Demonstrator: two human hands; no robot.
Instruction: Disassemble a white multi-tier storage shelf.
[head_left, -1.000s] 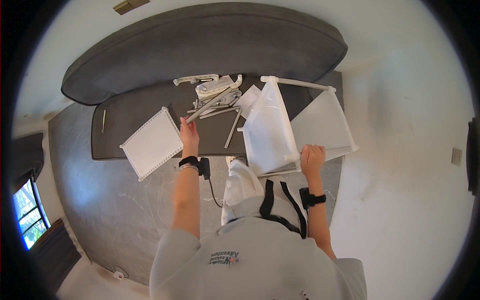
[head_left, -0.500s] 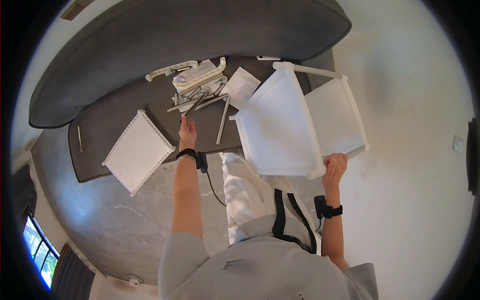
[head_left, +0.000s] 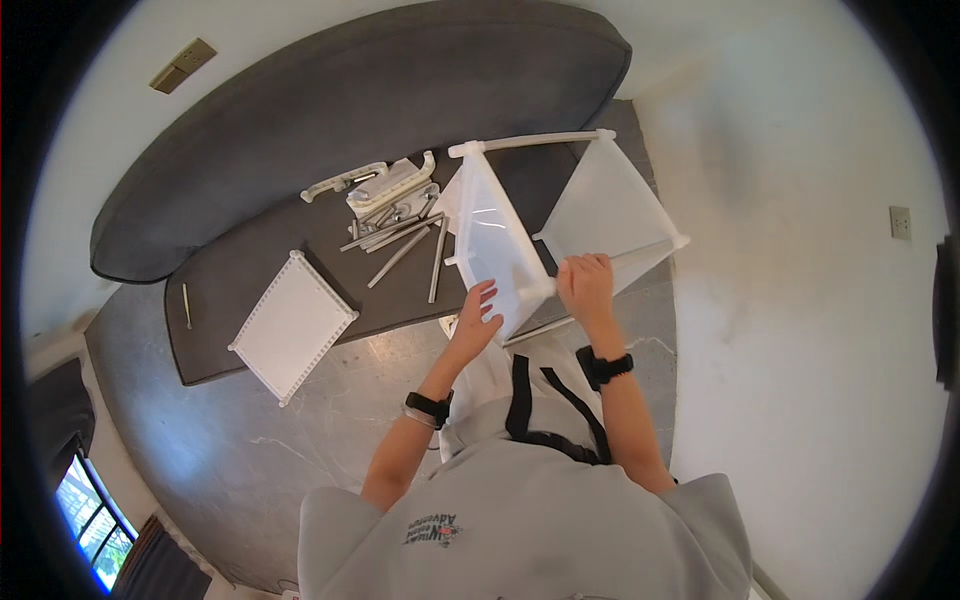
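Right hand (head_left: 587,290): grip closed round tube (head_left: 642,256) at near corner of white two-panel frame (head_left: 518,215). Frame at right end of grey sofa (head_left: 240,268). Left hand (head_left: 474,325): grip released, fingers spread at frame's left panel (head_left: 488,240); contact unclear. Loose metal tubes (head_left: 400,257) left of frame; spare white panel (head_left: 293,328) overhangs seat edge.

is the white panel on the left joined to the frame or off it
Off: the white panel lies apart from the white frame, with sofa seat showing between them.
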